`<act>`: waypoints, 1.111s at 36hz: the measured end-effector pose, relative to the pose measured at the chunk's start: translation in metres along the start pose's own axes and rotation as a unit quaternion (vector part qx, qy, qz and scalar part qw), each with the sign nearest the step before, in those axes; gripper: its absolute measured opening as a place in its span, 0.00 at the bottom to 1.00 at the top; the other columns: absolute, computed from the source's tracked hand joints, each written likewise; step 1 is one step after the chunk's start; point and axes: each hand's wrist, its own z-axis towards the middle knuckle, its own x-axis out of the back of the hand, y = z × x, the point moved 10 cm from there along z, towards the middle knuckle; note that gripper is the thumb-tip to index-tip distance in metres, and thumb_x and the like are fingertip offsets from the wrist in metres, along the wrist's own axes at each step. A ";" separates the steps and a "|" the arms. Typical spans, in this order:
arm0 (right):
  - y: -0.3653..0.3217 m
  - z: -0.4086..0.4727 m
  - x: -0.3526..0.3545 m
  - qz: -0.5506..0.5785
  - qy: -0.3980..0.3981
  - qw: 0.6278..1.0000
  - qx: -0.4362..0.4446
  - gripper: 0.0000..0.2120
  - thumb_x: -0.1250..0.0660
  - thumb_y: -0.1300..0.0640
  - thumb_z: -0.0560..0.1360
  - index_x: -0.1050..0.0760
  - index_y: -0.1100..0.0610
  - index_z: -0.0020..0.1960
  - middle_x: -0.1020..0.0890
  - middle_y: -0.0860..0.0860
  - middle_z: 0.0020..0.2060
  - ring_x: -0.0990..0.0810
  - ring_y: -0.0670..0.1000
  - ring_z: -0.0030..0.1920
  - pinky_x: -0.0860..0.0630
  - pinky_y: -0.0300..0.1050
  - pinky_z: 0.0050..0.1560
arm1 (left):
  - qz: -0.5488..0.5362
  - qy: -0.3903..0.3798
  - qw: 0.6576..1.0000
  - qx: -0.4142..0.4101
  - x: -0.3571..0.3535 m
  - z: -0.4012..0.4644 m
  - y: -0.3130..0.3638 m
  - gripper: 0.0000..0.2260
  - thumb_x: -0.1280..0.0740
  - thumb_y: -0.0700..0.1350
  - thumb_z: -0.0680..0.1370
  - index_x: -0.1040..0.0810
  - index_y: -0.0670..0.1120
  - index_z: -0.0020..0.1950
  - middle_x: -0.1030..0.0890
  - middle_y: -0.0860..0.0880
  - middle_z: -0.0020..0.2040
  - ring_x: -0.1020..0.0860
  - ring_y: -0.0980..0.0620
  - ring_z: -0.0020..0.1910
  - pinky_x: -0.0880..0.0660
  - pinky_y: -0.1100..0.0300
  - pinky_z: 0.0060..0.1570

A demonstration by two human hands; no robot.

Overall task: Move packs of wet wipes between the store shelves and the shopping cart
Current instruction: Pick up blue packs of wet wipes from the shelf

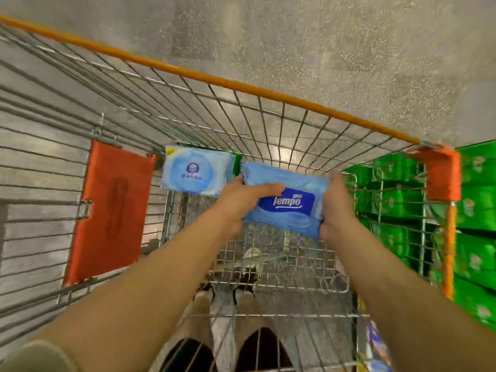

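Both hands (left hand (243, 198), right hand (334, 201)) gripping Tempo pack (288, 201), above cart (241, 87)

Inside the cart (268, 124), one wipes pack (284, 201) sits right of another pack (196, 173).

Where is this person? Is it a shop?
Most likely a shop, yes. Both hands hold a Tempo wipes pack over a wire shopping cart with an orange rim, and stacked green packages fill what looks like shelving on the right.
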 end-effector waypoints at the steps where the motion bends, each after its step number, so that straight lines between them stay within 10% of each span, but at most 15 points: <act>1: -0.002 0.007 -0.003 0.005 -0.004 1.000 -0.003 0.26 0.44 0.32 0.80 0.24 0.53 0.59 0.12 0.57 0.40 0.12 0.57 0.38 0.17 0.51 0.40 | 0.008 0.003 1.000 0.002 0.000 0.009 -0.002 0.20 0.20 0.47 0.71 0.19 0.45 0.61 0.12 0.46 0.50 0.14 0.48 0.49 0.18 0.55 0.46; 8: -0.009 0.036 -0.035 -0.041 -0.059 0.997 -0.002 0.32 0.29 0.31 0.69 0.23 0.54 0.63 0.13 0.59 0.50 0.14 0.63 0.51 0.20 0.68 0.56 | 0.046 0.051 0.997 0.041 0.004 0.048 -0.008 0.17 0.27 0.55 0.77 0.30 0.49 0.57 0.19 0.53 0.48 0.23 0.56 0.42 0.27 0.57 0.53; 13: -0.011 0.038 -0.020 -0.136 -0.037 0.988 0.065 0.29 0.22 0.42 0.69 0.26 0.51 0.65 0.15 0.53 0.55 0.15 0.56 0.49 0.19 0.52 0.53 | 0.055 0.062 0.995 0.055 0.006 0.054 -0.006 0.18 0.28 0.56 0.78 0.31 0.51 0.59 0.20 0.54 0.47 0.25 0.60 0.40 0.31 0.66 0.35; 19: 0.004 0.037 -0.022 -0.126 -0.086 0.986 0.062 0.53 0.20 0.32 0.47 0.27 0.50 0.69 0.15 0.51 0.57 0.16 0.56 0.56 0.26 0.60 0.68 | 0.037 0.079 0.992 0.092 0.009 0.056 -0.022 0.20 0.27 0.60 0.75 0.22 0.47 0.58 0.16 0.50 0.48 0.19 0.51 0.48 0.30 0.60 0.41; 25: -0.010 0.036 -0.039 -0.167 -0.118 0.973 0.103 0.26 0.20 0.49 0.67 0.23 0.50 0.62 0.14 0.50 0.55 0.15 0.53 0.55 0.21 0.55 0.62 | 0.006 0.111 0.989 0.094 0.020 0.052 -0.020 0.37 0.24 0.68 0.65 0.21 0.47 0.66 0.15 0.47 0.57 0.18 0.47 0.55 0.26 0.55 0.52; 31: -0.011 0.038 -0.038 -0.257 -0.055 0.958 0.116 0.43 0.24 0.29 0.61 0.28 0.47 0.69 0.19 0.48 0.61 0.19 0.54 0.59 0.24 0.55 0.64 | 0.060 0.122 0.988 0.073 0.029 0.060 -0.007 0.20 0.27 0.63 0.74 0.23 0.48 0.51 0.16 0.47 0.55 0.19 0.48 0.52 0.25 0.55 0.54; 36: -0.011 0.031 -0.034 -0.261 -0.044 0.958 0.114 0.21 0.26 0.38 0.72 0.26 0.45 0.59 0.17 0.49 0.57 0.19 0.51 0.53 0.25 0.48 0.54 | 0.092 0.168 0.981 0.041 0.029 0.048 0.006 0.27 0.28 0.61 0.76 0.26 0.45 0.67 0.20 0.48 0.57 0.22 0.50 0.47 0.29 0.57 0.48; 40: -0.015 0.019 -0.032 -0.289 -0.023 0.949 0.122 0.26 0.27 0.37 0.73 0.24 0.51 0.64 0.18 0.49 0.55 0.19 0.51 0.50 0.27 0.46 0.49 | 0.101 0.176 0.979 0.023 0.032 0.032 0.014 0.22 0.27 0.57 0.76 0.23 0.46 0.64 0.17 0.49 0.56 0.21 0.56 0.43 0.29 0.61 0.36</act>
